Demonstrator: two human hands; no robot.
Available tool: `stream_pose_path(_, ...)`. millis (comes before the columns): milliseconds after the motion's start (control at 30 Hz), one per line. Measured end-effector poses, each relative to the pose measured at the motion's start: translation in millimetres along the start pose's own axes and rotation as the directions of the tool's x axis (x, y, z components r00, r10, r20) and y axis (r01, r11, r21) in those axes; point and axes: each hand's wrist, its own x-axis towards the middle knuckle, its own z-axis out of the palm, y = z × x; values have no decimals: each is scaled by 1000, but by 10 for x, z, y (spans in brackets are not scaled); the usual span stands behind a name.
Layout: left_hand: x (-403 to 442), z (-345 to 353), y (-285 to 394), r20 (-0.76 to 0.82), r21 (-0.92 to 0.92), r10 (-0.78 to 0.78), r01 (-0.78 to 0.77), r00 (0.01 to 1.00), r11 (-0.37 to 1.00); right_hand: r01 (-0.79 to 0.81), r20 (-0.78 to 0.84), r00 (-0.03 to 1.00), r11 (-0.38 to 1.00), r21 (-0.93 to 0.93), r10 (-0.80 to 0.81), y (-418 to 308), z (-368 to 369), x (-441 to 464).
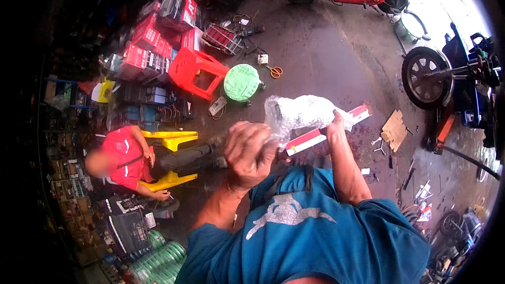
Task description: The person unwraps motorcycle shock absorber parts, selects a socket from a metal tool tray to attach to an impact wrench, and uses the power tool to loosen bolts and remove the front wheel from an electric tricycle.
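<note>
My left hand (pixel 248 152) is closed, its fingers pinching the left end of some clear plastic wrap. The wrap covers a silvery bundle (pixel 307 111) held up in front of my body; what lies inside cannot be made out. At the bundle's right end, my right hand (pixel 335 126) grips it from below, thumb against the plastic. A long red and white box (pixel 306 141) shows under the bundle and beside my right hand, its other end sticking out to the right. The hand covers part of the box.
A person in a red shirt (pixel 122 158) sits on a yellow chair (pixel 171 141) at left. Ahead are a green-topped stool (pixel 241 82), a red stool (pixel 195 71) and orange scissors (pixel 274 71). A wheel (pixel 427 78), torn cardboard (pixel 394 130) and tools lie or stand at right.
</note>
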Motion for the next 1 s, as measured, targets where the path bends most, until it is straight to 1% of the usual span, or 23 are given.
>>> stream_pose_path(33, 33, -37, 59, -102, 12, 8, -7, 995, 1000, -6, -45, 999, 999, 34, 7, 24, 84, -94)
stream_pose_path(67, 66, -98, 117, -96, -10, 51, -52, 994, 999, -12, -92, 996, 998, 68, 18, 55, 178, -182)
stream_pose_path(100, 99, -109, 145, -59, 1, 45, -45, 997, 999, -17, -135, 990, 995, 100, 31, 72, 254, -235)
stream_pose_path(167, 176, -84, 154, 13, 26, 27, -27, 1000, 999, -4, -118, 993, 1000, 23, 6, 58, 168, -169)
stream_pose_path(200, 162, -60, 112, 58, 29, -85, 83, 995, 996, -1, -112, 994, 1000, -15, -1, 87, 152, -203)
stream_pose_path(300, 119, -61, 39, 116, -129, -239, 253, 964, 959, -34, -80, 996, 998, -56, 29, 84, 176, -307)
stream_pose_path(400, 120, -117, 49, 184, -124, -253, 278, 950, 953, 10, -10, 1000, 996, -93, -11, 41, -29, -144)
stream_pose_path(500, 142, -189, 54, 219, -71, -269, 291, 938, 954, -65, 14, 998, 998, -26, 65, -3, -124, -82)
stream_pose_path(533, 151, -204, 69, 234, -63, -268, 290, 934, 955, -68, 19, 997, 997, -25, 68, -27, -157, -20)
stream_pose_path(567, 116, -255, 146, 292, -28, -385, 410, 876, 912, -45, 20, 999, 999, -23, 46, 55, -275, 66)
stream_pose_path(600, 72, -206, 124, 310, -95, -445, 493, 840, 865, 22, 16, 1000, 1000, -22, -21, 113, -424, 271)
stream_pose_path(633, -55, -187, 54, 281, -46, -481, 512, 830, 858, 78, -16, 997, 997, -15, -79, 231, -627, 523)
stream_pose_path(667, -109, -173, 14, 302, -166, -591, 652, 748, 740, 123, -80, 989, 992, 11, -122, 343, -819, 808)
stream_pose_path(700, -118, -189, -27, 293, -70, -575, 617, 764, 784, 133, -171, 978, 990, 50, -123, 408, -1026, 1119)
stream_pose_path(733, -66, -195, 16, 301, -98, -593, 643, 747, 759, 253, -182, 957, 954, 158, -224, 460, -732, 791)
stream_pose_path(767, -117, -219, -73, 324, -76, -621, 674, 713, 734, 321, -254, 926, 938, 132, -281, 459, -459, 450)
stream_pose_path(800, -122, -241, -153, 398, -38, -655, 725, 642, 688, 322, -326, 912, 928, 190, -250, 402, -361, 327)
stream_pose_path(833, -188, -200, -75, 357, -31, -670, 725, 651, 688, 330, -281, 925, 909, 254, -257, 370, -360, 175)
stream_pose_path(900, -294, -147, -217, 405, 107, -443, 440, 800, 892, 449, -384, 851, 875, 178, -358, 304, -276, -76)
stream_pose_path(933, -275, -132, -201, 455, 141, -390, 368, 801, 919, 443, -399, 842, 887, 131, -362, 253, -276, -134)
stream_pose_path(967, -305, -87, -242, 482, 152, -259, 211, 837, 966, 432, -416, 834, 898, 83, -363, 206, -291, -190)
stream_pose_path(1000, -290, -43, -211, 529, 179, -218, 143, 820, 973, 417, -431, 826, 908, 32, -364, 162, -319, -224)
